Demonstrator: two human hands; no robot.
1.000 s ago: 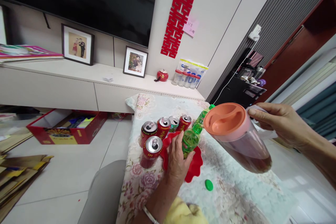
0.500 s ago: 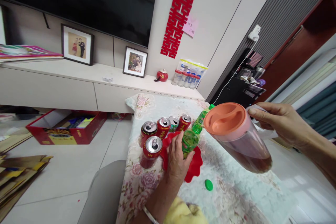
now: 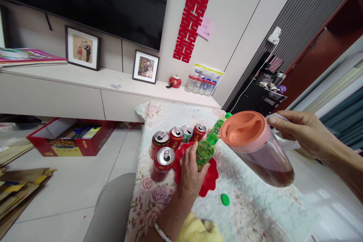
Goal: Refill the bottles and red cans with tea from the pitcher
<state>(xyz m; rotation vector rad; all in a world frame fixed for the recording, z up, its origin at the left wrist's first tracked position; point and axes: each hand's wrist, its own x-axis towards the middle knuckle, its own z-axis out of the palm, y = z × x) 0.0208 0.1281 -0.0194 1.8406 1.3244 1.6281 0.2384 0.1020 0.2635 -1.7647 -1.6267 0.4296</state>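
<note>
While the left hand point(image 3: 190, 169) clasps a bottle point(image 3: 205, 151), the right hand point(image 3: 303, 128) grips a pitcher point(image 3: 256, 153) of brown liquid point(image 3: 273, 174).

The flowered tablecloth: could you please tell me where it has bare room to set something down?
Bare tablecloth shows behind the cans, toward the white cabinet, and right of the green cap, below the pitcher in the picture. It is crowded around the red dish, hemmed by the five cans, two green bottles and the left hand.
</note>
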